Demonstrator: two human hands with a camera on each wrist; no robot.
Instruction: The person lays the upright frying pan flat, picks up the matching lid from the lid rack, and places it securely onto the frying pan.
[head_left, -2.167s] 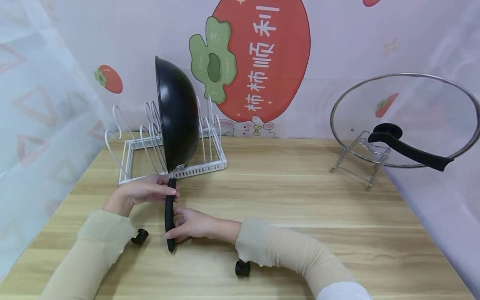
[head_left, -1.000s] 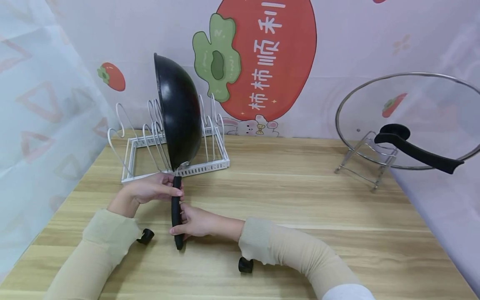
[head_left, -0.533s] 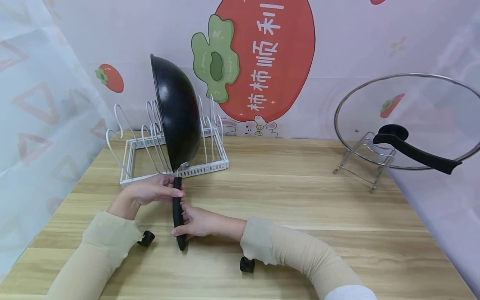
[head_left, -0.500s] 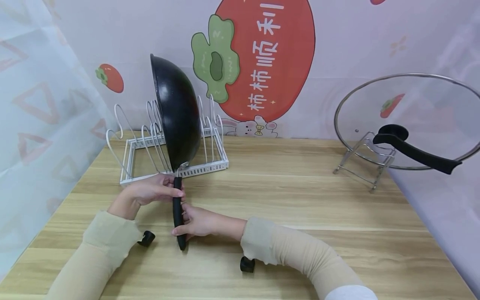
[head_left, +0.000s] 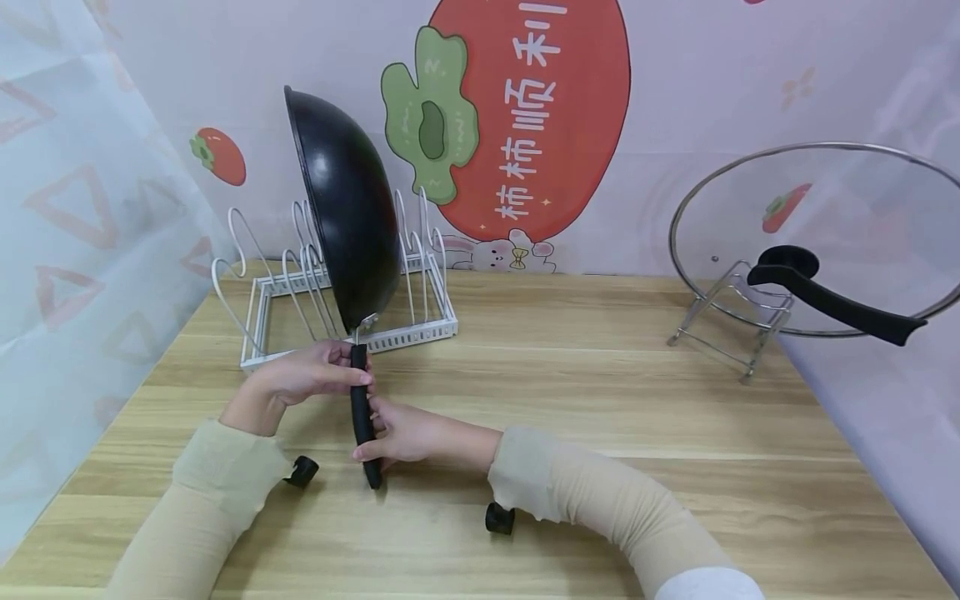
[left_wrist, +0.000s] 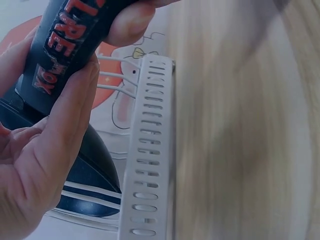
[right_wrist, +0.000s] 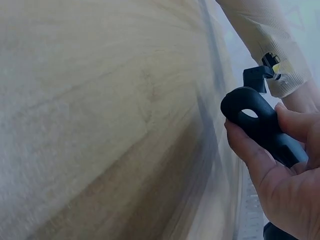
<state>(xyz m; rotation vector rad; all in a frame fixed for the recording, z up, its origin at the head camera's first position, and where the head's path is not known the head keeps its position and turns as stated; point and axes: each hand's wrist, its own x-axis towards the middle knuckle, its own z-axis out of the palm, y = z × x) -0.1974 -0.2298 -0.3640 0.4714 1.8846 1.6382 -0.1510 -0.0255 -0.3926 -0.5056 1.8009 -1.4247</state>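
Observation:
A black wok (head_left: 348, 200) stands on its side, tilted to the left, among the wires of a white pan rack (head_left: 416, 336). Its black handle (head_left: 362, 408) points toward me. My left hand (head_left: 311, 375) grips the handle near the bowl, thumb across it. Red lettering shows on the grip (left_wrist: 65, 45) in the left wrist view. Nearer the handle's end, my right hand (head_left: 408, 429) pinches it between thumb and fingers. A hole pierces the handle tip (right_wrist: 250, 113) in the right wrist view. The wok's lower edge is partly hidden by the rack.
At the right, a glass lid (head_left: 705, 208) with a black handle (head_left: 840, 304) leans in a small wire stand (head_left: 731, 308). Wooden tabletop (head_left: 600, 375) lies between the two racks. A printed cloth (head_left: 675, 75) hangs behind.
The wok's top has swung up and left, so it leans more. Its handle end has shifted slightly right and up. Both hands have moved along with it, keeping their grip.

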